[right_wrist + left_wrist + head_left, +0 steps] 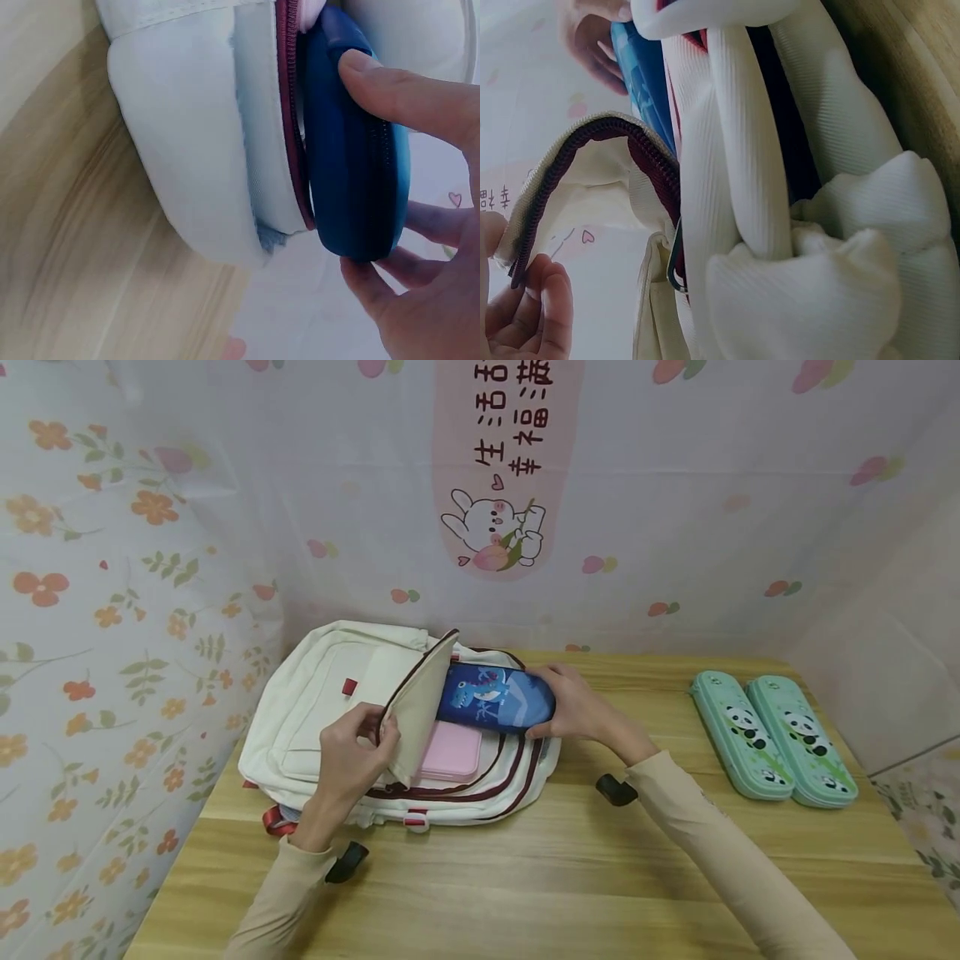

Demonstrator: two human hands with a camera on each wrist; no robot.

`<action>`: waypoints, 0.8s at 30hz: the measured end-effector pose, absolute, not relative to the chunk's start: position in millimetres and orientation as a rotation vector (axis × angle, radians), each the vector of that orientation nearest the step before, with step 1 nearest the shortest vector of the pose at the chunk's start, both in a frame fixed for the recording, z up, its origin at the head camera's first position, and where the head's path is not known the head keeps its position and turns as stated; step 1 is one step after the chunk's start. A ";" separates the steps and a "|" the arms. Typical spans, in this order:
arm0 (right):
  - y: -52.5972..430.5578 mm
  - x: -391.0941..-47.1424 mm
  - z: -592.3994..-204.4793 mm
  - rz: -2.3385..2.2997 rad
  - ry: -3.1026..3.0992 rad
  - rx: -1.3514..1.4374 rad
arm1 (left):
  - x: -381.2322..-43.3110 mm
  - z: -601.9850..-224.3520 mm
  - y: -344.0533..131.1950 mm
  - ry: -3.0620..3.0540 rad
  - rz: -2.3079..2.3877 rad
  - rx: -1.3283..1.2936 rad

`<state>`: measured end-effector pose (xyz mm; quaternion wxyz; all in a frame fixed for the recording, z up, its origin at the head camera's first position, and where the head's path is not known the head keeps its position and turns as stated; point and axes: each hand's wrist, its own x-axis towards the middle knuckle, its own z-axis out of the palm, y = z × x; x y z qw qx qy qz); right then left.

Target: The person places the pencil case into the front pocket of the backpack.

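A white backpack [315,693] with dark red zips lies flat on the table. My left hand [352,756] pinches the edge of its unzipped front flap [420,710] and holds it raised; the left wrist view shows the zip edge [525,225] between thumb and fingers. My right hand [573,706] grips the outer end of a blue pencil case [498,697] with a dinosaur print. The case's other end lies under the flap, out of sight. In the right wrist view, thumb and fingers span the case [352,165]. A pink case [452,750] lies beside it, partly under the flap.
Two mint-green pencil cases [742,735] with panda prints lie side by side at the table's right. A printed cloth [637,510] hangs behind the wooden table [525,885], and a floral one [97,635] hangs at left.
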<state>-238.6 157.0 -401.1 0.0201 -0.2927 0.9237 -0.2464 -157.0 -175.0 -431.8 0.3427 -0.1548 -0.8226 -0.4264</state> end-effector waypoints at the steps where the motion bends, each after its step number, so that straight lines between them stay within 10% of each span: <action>1: 156.1 -239.8 -400.3 -0.765 2.856 -0.903 | -156.8 -431.4 -174.6 -2.133 -1.107 -0.411; 24: 105.9 -261.5 -401.7 -0.663 2.772 -0.849 | -154.7 -426.7 -153.7 -2.071 -1.047 -0.597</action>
